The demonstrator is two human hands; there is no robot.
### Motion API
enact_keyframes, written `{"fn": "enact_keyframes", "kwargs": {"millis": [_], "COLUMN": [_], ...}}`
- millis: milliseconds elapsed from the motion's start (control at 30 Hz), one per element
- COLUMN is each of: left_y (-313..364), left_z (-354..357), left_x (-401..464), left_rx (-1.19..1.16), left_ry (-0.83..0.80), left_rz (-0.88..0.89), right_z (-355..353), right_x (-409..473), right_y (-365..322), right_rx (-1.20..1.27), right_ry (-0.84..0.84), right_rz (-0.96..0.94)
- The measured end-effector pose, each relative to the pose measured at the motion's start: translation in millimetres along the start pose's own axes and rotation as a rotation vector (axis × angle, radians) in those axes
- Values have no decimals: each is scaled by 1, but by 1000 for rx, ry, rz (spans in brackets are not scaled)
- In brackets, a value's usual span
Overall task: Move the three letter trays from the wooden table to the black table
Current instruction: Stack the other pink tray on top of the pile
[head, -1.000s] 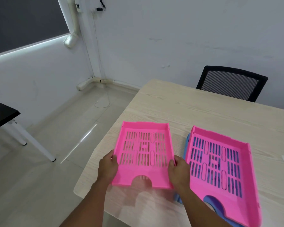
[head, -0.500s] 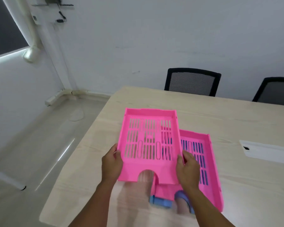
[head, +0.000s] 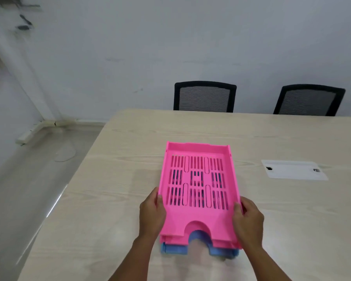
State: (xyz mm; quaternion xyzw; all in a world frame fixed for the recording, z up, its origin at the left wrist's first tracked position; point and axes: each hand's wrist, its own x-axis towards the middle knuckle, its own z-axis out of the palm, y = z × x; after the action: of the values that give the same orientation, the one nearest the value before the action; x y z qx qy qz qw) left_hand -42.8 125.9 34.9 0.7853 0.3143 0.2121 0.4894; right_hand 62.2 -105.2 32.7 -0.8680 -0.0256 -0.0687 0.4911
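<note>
A pink slotted letter tray (head: 198,179) sits on top of a stack on the wooden table (head: 114,199). Under it a second pink tray (head: 225,243) shows only as a thin front edge. A blue tray (head: 173,249) at the bottom peeks out along the front. My left hand (head: 152,213) grips the top tray's left side. My right hand (head: 248,219) grips its right side. The black table is out of view.
Two black mesh chairs (head: 204,96) (head: 309,100) stand behind the table's far edge against the white wall. A white cable-port cover (head: 293,169) lies flush in the tabletop to the right. Grey floor (head: 18,189) runs along the table's left side.
Both hands carried the pink tray rightward from beside the other pink tray until it lies squarely over that tray and the blue one. The view turned right; the black table left the frame.
</note>
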Motion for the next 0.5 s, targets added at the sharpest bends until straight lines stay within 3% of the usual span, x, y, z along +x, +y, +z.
{"fn": "enact_keyframes", "kwargs": {"millis": [500], "left_y": [4], "left_z": [2], "left_x": [-20], "left_rx": [16], "left_ry": [-1], "left_rz": [-46], "right_z": [-4], "right_x": [-5], "right_y": [14], "right_rx": [-14], "right_ry": [-77], "right_rz": [43]}}
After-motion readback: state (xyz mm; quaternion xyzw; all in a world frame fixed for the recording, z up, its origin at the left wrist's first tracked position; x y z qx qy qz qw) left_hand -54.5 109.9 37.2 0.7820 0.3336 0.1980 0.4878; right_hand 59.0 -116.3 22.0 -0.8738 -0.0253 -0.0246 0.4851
